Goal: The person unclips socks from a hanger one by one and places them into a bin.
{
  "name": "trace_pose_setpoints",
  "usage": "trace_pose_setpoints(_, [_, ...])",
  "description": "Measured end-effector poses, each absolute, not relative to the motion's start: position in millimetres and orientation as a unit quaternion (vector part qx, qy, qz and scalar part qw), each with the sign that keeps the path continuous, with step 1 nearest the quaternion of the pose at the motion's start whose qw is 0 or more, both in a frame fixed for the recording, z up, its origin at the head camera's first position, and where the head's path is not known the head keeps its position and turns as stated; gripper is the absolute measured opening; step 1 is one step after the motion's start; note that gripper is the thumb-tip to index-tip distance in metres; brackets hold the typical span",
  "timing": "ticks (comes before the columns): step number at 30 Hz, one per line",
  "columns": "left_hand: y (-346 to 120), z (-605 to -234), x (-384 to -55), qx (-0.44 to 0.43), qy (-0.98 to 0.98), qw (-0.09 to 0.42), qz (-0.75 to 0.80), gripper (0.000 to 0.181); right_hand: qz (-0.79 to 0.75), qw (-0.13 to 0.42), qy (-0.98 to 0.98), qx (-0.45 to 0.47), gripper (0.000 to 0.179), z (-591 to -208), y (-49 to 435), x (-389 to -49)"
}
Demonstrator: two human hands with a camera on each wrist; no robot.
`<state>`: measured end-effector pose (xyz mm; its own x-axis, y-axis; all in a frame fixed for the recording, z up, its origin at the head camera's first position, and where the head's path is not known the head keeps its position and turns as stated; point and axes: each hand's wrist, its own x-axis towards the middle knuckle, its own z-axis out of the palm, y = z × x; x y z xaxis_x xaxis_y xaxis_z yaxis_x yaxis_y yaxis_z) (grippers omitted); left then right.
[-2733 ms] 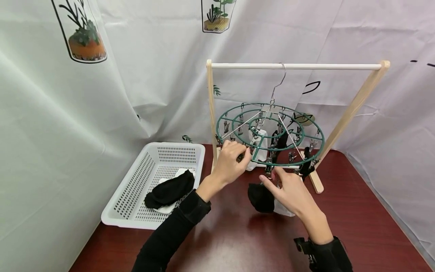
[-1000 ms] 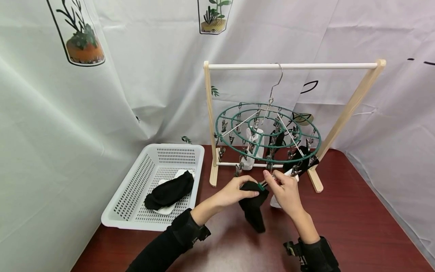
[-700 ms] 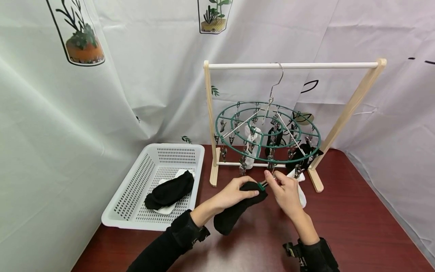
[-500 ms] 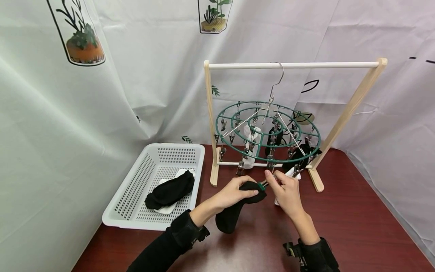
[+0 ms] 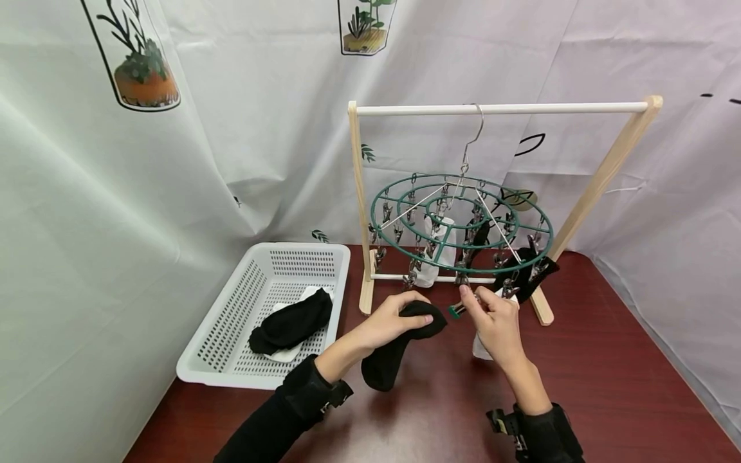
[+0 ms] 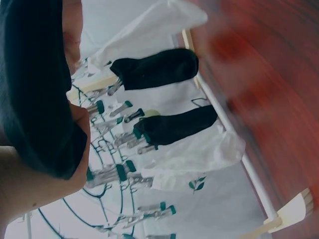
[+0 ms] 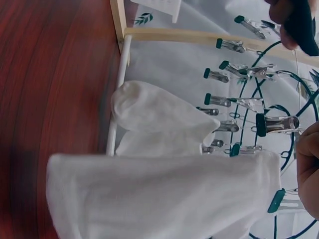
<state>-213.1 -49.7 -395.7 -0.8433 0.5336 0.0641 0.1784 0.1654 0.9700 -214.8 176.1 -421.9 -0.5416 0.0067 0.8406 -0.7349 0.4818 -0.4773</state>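
My left hand (image 5: 386, 326) grips a black sock (image 5: 384, 365) in front of the drying hanger, fingers and thumb around its upper end, the rest hanging down. In the left wrist view this sock (image 6: 37, 94) fills the left side, close to the camera. My right hand (image 5: 498, 321) pinches a metal clip (image 5: 457, 311) with green tips, which hangs from the round green hanger (image 5: 446, 262). A small gap shows between this clip and the held sock. In the right wrist view, the clip (image 7: 277, 124) has nothing in its jaws. A white sock (image 7: 164, 191) hangs clipped nearby.
A white basket (image 5: 199, 350) at left holds a black sock (image 5: 295, 321) over white ones. The hanger hooks onto a wooden stand (image 5: 608, 168) with a white rod. Black socks (image 6: 157, 69) and white socks (image 7: 159, 109) hang from other clips. The table (image 5: 625, 386) is dark red.
My left hand came down from the hanger's rim and took hold of the black sock hanging there. The sock has since parted from the clip, moving slightly left; the clip stays in my right hand.
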Motion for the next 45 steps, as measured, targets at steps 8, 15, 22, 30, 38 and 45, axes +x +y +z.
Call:
trace_pose_setpoints(8, [-68.8,-366.5,-213.8,0.238,0.741,0.113,0.618,0.031,0.45,0.409,-0.757,0.239,0.052,-423.9,179.1,-215.6])
trace_pose_setpoints(15, [-90.8,-342.3,-218.9,0.223,0.733,0.067,0.64,0.024,0.45,0.403,-0.763,0.229,0.053,-424.1,181.5,-215.5])
trace_pose_setpoints(22, [-116.2,-331.0,-232.1,0.187,0.742,0.01,0.643,0.027,0.455,0.402,-0.764,0.219,0.052,-424.9,182.8,-214.9])
trace_pose_setpoints(30, [-153.4,-328.9,-257.0,0.149,0.801,-0.027,0.579,0.031,0.454,0.401,-0.768,0.207,0.051,-426.4,183.4,-213.6])
trace_pose_setpoints(38, [-182.8,-351.3,-287.8,0.105,0.865,-0.022,0.49,0.03,0.464,0.402,-0.76,0.213,0.053,-429.2,185.6,-214.8])
trace_pose_setpoints(45, [-200.2,-383.8,-313.3,0.085,0.906,-0.002,0.414,0.018,0.464,0.395,-0.764,0.213,0.053,-430.5,187.0,-214.0])
